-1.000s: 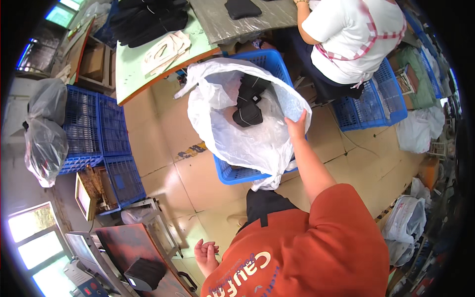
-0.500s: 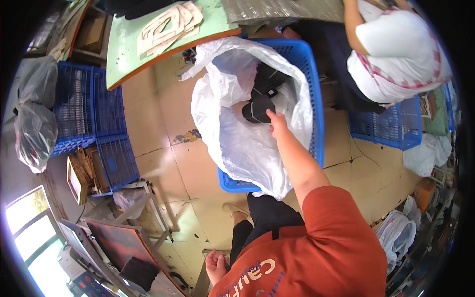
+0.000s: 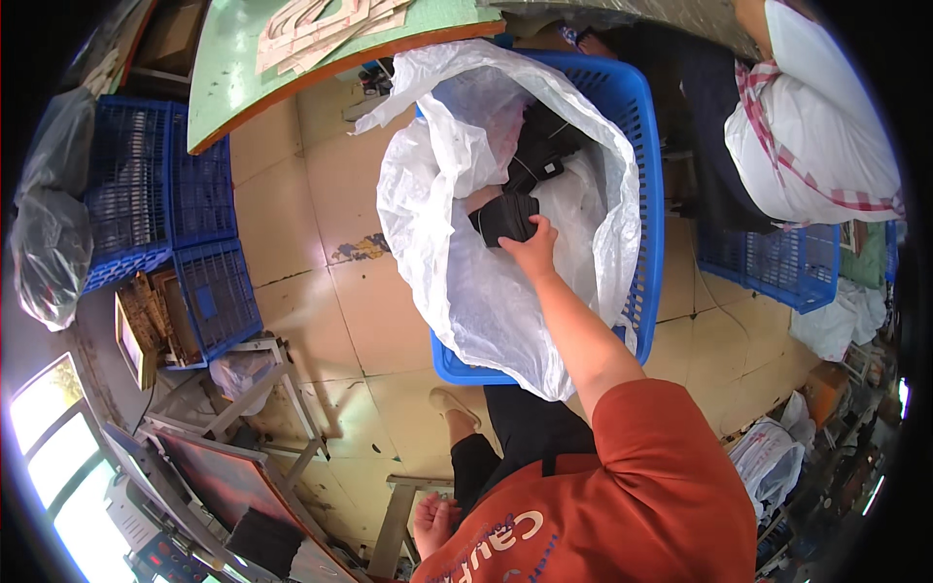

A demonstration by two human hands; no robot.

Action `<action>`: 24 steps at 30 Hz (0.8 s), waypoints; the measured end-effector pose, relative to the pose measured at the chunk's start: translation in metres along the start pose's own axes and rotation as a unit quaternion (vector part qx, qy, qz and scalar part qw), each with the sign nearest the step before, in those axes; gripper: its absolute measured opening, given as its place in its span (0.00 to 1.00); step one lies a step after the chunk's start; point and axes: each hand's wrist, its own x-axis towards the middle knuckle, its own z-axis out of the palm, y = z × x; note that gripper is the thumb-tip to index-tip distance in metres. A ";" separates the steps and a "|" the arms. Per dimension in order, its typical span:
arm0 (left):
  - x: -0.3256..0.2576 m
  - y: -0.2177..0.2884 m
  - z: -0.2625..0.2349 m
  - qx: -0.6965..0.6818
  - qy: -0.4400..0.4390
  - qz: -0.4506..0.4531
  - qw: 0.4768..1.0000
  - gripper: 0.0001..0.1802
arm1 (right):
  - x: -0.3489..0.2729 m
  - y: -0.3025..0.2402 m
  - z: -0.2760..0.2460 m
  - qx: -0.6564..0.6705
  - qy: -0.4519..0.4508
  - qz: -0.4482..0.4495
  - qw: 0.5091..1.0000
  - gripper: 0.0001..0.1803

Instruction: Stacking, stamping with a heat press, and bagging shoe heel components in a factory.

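My right hand (image 3: 531, 249) reaches down into a white plastic bag (image 3: 466, 243) that lines a blue plastic crate (image 3: 646, 194) on the floor. Its fingers close on a black folded piece (image 3: 505, 216) at the top of a pile of black pieces (image 3: 539, 155) inside the bag. My left hand (image 3: 432, 520) rests low by my knee, fingers loosely curled, holding nothing that I can see.
A green-topped table (image 3: 292, 68) with pale cut pieces stands beyond the crate. Blue crates (image 3: 165, 223) are stacked at the left next to a grey bag (image 3: 49, 233). Another person in white (image 3: 816, 146) sits at the right above another blue crate (image 3: 768, 272).
My view has moved closer over the crate. My right hand went from the bag's rim down into the bag and took hold of a black piece.
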 end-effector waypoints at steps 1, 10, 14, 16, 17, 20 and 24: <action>0.000 0.001 -0.001 0.001 0.004 -0.002 1.000 0.15 | -0.006 0.000 -0.003 0.010 0.009 -0.006 1.000 0.47; 0.006 -0.006 -0.006 -0.017 -0.019 0.007 1.000 0.15 | -0.004 -0.002 -0.085 0.322 -0.081 0.298 0.895 0.33; 0.006 -0.010 -0.005 -0.013 -0.018 -0.005 1.000 0.15 | 0.014 0.006 -0.116 0.289 -0.097 0.407 0.861 0.29; 0.006 -0.011 -0.004 -0.009 -0.011 -0.009 1.000 0.15 | 0.019 0.008 -0.125 0.275 -0.121 0.416 0.858 0.30; 0.005 -0.012 -0.004 -0.007 -0.008 -0.010 1.000 0.15 | 0.022 0.008 -0.127 0.267 -0.131 0.424 0.855 0.31; 0.004 -0.013 -0.002 -0.007 -0.001 -0.016 1.000 0.15 | 0.025 -0.003 -0.128 0.229 -0.165 0.443 0.851 0.35; 0.001 -0.015 -0.001 -0.017 -0.002 -0.023 1.000 0.15 | 0.025 -0.037 -0.128 0.140 -0.181 0.398 0.889 0.50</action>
